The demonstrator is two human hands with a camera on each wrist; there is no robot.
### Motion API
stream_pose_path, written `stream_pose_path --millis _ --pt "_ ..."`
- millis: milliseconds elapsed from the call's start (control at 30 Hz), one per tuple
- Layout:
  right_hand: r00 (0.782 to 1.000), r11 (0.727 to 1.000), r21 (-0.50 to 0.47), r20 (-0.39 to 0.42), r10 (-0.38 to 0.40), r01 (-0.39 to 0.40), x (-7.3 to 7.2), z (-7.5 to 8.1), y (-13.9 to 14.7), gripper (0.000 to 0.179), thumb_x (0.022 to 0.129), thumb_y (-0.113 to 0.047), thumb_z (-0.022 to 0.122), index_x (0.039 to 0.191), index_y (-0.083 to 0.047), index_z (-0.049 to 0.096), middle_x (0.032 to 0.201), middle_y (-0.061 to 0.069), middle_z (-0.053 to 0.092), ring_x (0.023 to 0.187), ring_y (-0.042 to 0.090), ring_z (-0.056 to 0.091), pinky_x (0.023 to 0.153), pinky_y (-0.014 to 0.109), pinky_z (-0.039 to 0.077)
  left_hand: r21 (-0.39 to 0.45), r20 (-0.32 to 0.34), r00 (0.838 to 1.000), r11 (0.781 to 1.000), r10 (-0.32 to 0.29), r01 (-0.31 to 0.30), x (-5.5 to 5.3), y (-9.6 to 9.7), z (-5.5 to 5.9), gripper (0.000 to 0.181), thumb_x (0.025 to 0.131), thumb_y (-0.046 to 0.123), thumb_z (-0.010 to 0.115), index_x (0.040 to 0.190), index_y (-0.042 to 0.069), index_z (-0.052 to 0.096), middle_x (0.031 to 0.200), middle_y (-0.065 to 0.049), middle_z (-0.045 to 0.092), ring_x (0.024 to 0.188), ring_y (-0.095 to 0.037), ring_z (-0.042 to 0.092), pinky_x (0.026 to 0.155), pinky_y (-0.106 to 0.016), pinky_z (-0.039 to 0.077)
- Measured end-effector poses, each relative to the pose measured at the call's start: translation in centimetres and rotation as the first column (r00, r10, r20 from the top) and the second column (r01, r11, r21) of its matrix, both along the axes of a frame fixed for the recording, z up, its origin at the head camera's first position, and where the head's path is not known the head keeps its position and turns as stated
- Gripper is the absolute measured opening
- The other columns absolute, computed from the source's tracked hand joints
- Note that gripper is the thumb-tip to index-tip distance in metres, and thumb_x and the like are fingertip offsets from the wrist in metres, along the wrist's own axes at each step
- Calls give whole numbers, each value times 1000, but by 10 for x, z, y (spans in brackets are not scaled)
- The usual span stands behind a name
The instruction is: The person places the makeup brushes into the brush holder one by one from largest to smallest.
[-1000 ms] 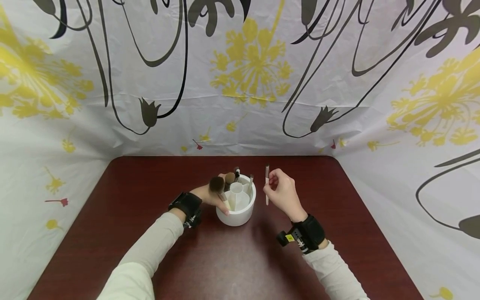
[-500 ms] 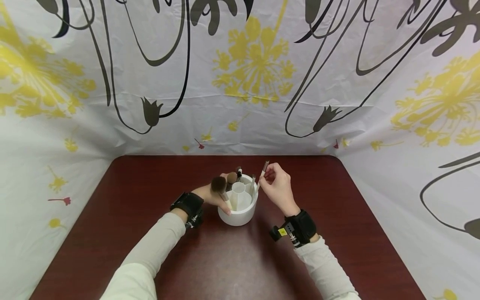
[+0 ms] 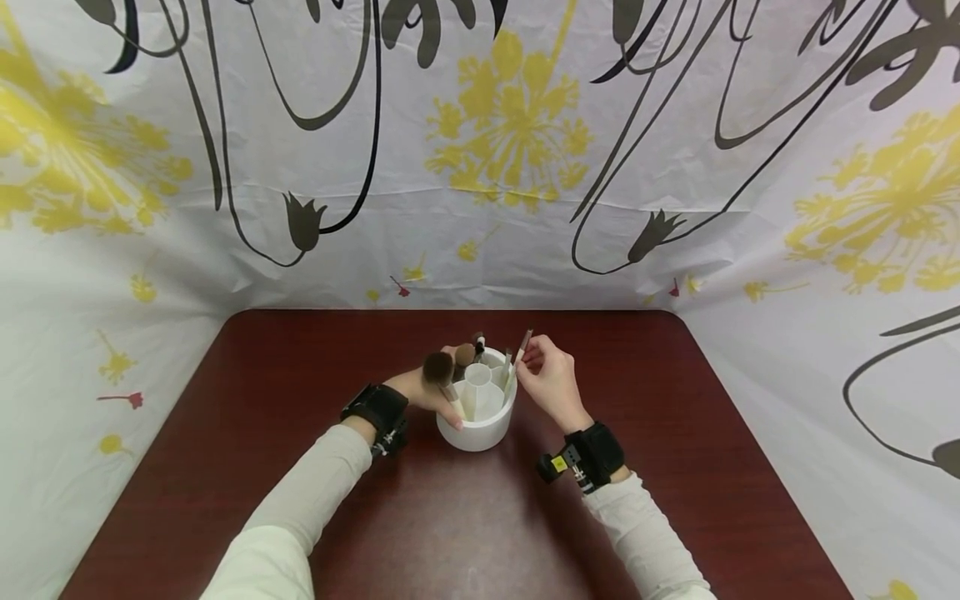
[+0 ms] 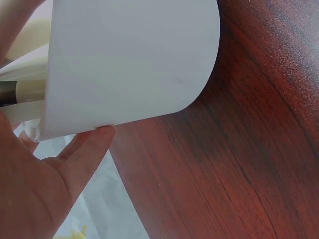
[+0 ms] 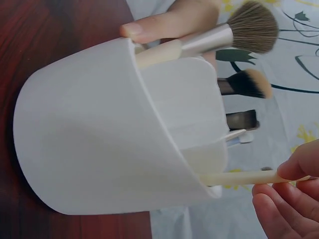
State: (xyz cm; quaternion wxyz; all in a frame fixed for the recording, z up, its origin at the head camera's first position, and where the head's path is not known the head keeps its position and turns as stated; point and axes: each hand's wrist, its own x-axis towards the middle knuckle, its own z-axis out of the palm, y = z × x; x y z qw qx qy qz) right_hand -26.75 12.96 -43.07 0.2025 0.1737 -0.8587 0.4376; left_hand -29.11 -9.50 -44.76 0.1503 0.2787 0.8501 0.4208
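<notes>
A white divided makeup brush holder [image 3: 476, 437] stands on the table in the head view. My left hand [image 3: 420, 390] grips its left side, thumb over the rim. The right hand [image 3: 549, 379] pinches a slim makeup brush [image 5: 241, 178] by its cream handle, bristles up. That handle's lower end is inside the holder at the right rim. In the right wrist view, a large fluffy brush [image 5: 209, 41] leans beside the left thumb. An angled two-tone brush [image 5: 249, 83] and a short flat dark brush [image 5: 243, 120] stick out farther along.
The dark red wooden table [image 3: 360, 517] spreads around the holder. Behind and at both sides hangs a white sheet [image 3: 420, 250] printed with yellow flowers and grey stems. Black camera straps sit on the left wrist [image 3: 375, 412] and the right wrist [image 3: 600, 454].
From the holder's right, my right hand has moved left with the slim brush, tilting it and bringing its handle down into the holder. The left hand keeps its grip.
</notes>
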Motion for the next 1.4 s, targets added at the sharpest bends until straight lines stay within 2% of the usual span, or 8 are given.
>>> stream_pose_path --millis 333,533,800,1100,1267,1400 --pt "1000 998 68 19 -2 0 0 -12 -3 17 76 2 64 91 -1 58 78 10 62 68 18 61 62 29 51 16 -2 1000 1000 -11 11 0 1 0 105 47 8 89 128 -3 23 131 -19 32 119 -31 34 103 -45 24" --pt "1000 996 94 3 -10 10 0 -14 -3 16 74 2 65 89 -1 59 76 9 63 67 17 61 60 30 51 30 -4 1000 999 -24 24 -1 1 0 104 48 7 88 128 -3 23 131 -19 32 119 -31 34 103 -45 24" --pt "999 993 122 39 -13 8 0 -16 -3 16 75 2 65 91 -1 61 77 9 63 68 17 60 61 29 50 32 -6 1000 999 -24 24 -1 0 -1 103 48 7 88 127 -4 23 130 -20 32 119 -32 34 103 -45 24" --pt "1000 993 121 30 5 -9 -1 -17 0 15 77 4 60 91 0 62 79 8 64 70 16 60 61 29 50 48 1 1000 999 -24 24 0 0 1 101 48 5 87 127 -4 24 129 -19 33 119 -32 35 103 -44 24" --pt "1000 994 111 11 -9 8 -3 -17 9 15 76 3 59 91 -1 63 78 7 63 67 15 59 59 29 49 32 8 1000 999 -15 14 0 0 2 102 48 7 88 128 -3 23 130 -20 31 120 -32 33 104 -45 23" --pt "999 990 138 44 -12 6 -4 -18 19 16 78 -1 59 93 -3 62 78 7 63 68 16 58 59 30 48 -5 19 1000 1000 5 -4 1 -1 4 106 49 10 88 130 -3 21 132 -20 29 121 -31 31 104 -46 23"
